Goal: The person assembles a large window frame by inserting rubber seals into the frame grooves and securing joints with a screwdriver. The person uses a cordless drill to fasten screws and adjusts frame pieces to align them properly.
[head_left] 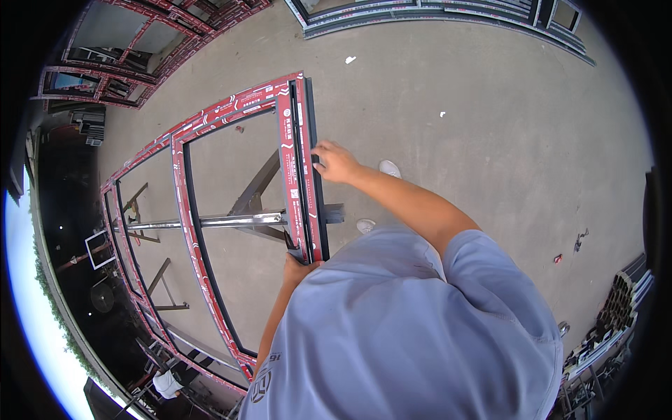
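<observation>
A large window frame (297,182), dark grey with red printed protective film, lies raised above the floor in front of me and to my left. Its near side bar has a dark lengthwise groove. My right hand (336,162) reaches across to the outer edge of this bar, fingers bent and drawn together against it; anything small between them is hidden. Low at the bar's near end, my left hand (299,269) is closed beside the corner. A thin dark piece (288,240) sticks up by it, its kind unclear.
A metal support stand (259,219) with slanting legs carries the frame. More red-filmed frames (147,63) stand at the far left, grey frames (448,14) at the back. Stacked profiles (616,315) sit at the right. A person (166,383) is at the lower left.
</observation>
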Available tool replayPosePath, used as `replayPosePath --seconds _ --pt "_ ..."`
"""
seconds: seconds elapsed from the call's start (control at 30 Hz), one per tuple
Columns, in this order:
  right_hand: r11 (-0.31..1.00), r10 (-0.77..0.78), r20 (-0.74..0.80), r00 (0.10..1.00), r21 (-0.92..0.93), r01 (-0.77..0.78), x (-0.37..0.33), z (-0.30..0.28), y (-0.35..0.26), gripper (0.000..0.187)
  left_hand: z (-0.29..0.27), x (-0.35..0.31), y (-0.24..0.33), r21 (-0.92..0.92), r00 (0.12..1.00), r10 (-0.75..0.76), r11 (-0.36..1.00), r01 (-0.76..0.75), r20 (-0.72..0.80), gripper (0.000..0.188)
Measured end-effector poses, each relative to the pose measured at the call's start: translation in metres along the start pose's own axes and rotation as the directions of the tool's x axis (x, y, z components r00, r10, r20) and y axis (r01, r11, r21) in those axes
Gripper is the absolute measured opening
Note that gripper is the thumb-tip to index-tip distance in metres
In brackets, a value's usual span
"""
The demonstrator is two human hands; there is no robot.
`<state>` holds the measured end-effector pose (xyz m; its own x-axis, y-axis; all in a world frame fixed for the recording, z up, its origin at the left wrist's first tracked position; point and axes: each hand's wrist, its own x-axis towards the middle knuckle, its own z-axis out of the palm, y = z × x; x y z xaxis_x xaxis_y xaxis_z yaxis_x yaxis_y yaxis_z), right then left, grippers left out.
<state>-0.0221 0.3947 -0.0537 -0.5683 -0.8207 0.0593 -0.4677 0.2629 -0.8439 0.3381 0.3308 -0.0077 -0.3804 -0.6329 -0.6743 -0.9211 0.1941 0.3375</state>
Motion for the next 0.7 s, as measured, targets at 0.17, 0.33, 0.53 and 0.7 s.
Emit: replayPosePath --seconds 0.17,0.33,0.53,0.7 --pt "0.991 -0.114 -0.173 0.978 -0.090 0.099 0.091 -0.011 0.013 0.052 -0.004 0.004 -0.007 0.062 0.984 -0.124 0.991 0.117 0.127 0.106" --pt "0.964 -0.063 0.015 0.998 -0.259 0.065 0.122 -0.022 0.021 0.048 -0.017 -0.008 0.011 0.105 0.959 -0.214 0.975 0.197 0.187 0.106" --pt "0.966 -0.055 0.040 0.998 -0.252 0.063 0.126 -0.014 0.025 0.039 -0.025 -0.016 0.026 0.152 0.934 -0.278 0.957 0.248 0.225 0.105" --pt "0.973 -0.078 0.044 0.996 -0.213 0.085 0.125 -0.007 0.027 0.036 -0.030 -0.025 0.027 0.164 0.920 -0.314 0.946 0.281 0.235 0.105"
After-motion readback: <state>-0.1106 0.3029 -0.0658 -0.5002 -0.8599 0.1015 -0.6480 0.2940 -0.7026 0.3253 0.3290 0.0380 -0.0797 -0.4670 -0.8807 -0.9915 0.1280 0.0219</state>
